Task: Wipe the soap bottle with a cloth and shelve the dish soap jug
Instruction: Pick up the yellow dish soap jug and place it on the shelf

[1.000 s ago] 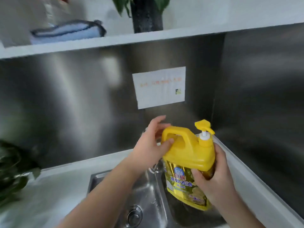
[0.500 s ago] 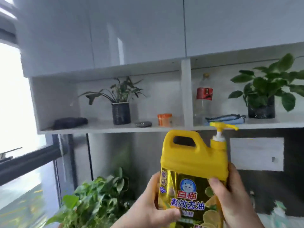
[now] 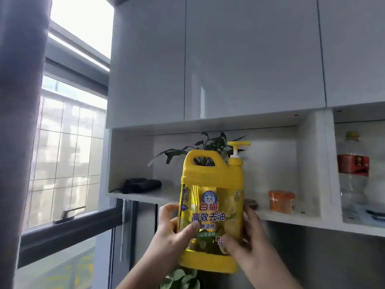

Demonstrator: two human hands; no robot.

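Dish soap jug (image 3: 211,207) upright, long axis vertical, pump nozzle pointing right, label facing camera; left hand (image 3: 176,232) and right hand (image 3: 251,238) fingers clamped on its sides before the shelf (image 3: 287,217).

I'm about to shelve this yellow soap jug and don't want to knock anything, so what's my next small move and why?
Probably lift the jug a little more, then ease it forward into the left compartment. Both hands, left and right, hold it upright, but its base hangs below the shelf edge. Aim between the dark bundle and the orange jar, clear of the plant behind.
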